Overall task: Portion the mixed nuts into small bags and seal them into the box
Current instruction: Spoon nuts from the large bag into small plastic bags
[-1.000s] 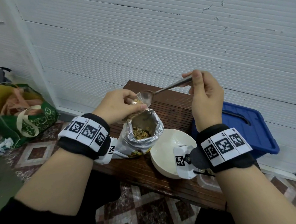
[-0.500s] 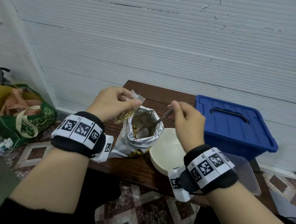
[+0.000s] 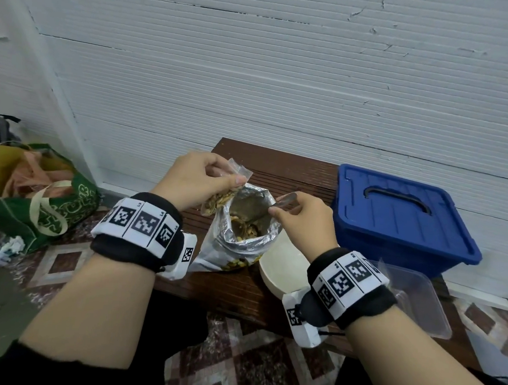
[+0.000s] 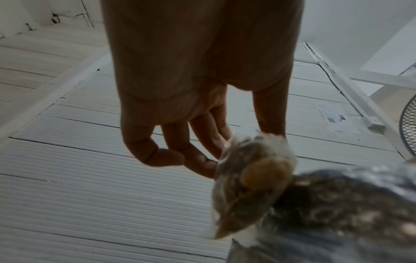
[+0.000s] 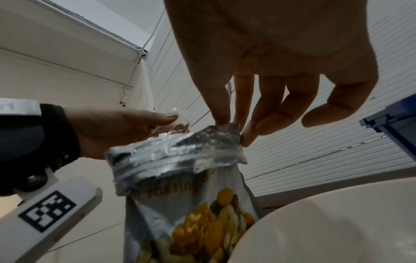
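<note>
Pinching a small bag (image 3: 223,190) of nuts by its top, the left hand (image 3: 193,179) holds it just left of the foil pouch (image 3: 244,236) on the worktop (image 3: 292,170). Right hand (image 3: 302,221) fingers (image 5: 221,106) grip a spoon (image 3: 277,206) dipped into the pouch; the blue box (image 3: 398,217) sits closed to their right, a bowl (image 3: 281,270) below.

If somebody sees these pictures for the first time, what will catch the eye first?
First, the two hands in the middle: the left hand pinches a small clear bag partly filled with nuts, and the right hand dips a spoon into the open foil nut bag. Next, the bright blue box at the right, lid on.
</note>
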### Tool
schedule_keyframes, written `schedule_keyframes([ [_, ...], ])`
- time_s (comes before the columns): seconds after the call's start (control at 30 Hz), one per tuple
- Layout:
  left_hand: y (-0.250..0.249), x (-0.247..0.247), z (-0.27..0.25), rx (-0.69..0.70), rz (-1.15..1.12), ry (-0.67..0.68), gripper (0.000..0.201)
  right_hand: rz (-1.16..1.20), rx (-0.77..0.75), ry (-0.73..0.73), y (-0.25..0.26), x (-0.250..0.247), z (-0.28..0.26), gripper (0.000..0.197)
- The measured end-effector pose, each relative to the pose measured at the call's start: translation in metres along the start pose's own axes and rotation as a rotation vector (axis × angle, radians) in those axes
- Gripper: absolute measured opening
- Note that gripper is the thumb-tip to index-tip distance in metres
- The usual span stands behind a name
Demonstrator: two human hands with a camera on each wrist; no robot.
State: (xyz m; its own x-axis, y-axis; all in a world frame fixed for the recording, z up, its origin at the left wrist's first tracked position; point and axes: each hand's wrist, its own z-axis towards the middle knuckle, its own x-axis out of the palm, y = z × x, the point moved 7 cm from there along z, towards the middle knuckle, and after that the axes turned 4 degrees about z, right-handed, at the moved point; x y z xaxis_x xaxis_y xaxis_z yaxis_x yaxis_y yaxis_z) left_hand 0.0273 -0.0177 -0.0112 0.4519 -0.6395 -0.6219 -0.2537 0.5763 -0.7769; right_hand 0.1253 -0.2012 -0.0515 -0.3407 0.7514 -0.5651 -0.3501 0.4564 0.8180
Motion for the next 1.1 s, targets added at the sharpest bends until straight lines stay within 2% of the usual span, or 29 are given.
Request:
schedule_keyframes([
  [0.13,-0.002,0.001,-0.002,0.007,-0.004,-0.004,0.028,-0.016,0.041,0.021,-0.003,0.005,0.003,0.009],
  [0.27,-0.005,-0.003,-0.003,0.014,0.020,-0.026,0.018,-0.001,0.020,0.030,0.007,0.010,0.012,0.011],
  [0.4,-0.007,-0.006,-0.003,0.016,0.009,-0.045,0.018,0.028,-0.004,0.012,0.011,0.011,0.022,0.015],
  [0.8,-0.010,-0.005,-0.006,0.035,-0.028,-0.033,0.018,0.045,-0.049,-0.035,0.006,0.006,0.031,0.010],
  [0.9,-0.010,-0.004,-0.006,0.040,-0.031,-0.029,0.019,0.046,-0.040,-0.025,0.003,0.008,0.030,0.001],
  [1.1,-0.016,-0.004,-0.006,0.062,-0.049,-0.053,0.022,0.071,-0.023,-0.002,0.000,0.002,0.022,0.017],
])
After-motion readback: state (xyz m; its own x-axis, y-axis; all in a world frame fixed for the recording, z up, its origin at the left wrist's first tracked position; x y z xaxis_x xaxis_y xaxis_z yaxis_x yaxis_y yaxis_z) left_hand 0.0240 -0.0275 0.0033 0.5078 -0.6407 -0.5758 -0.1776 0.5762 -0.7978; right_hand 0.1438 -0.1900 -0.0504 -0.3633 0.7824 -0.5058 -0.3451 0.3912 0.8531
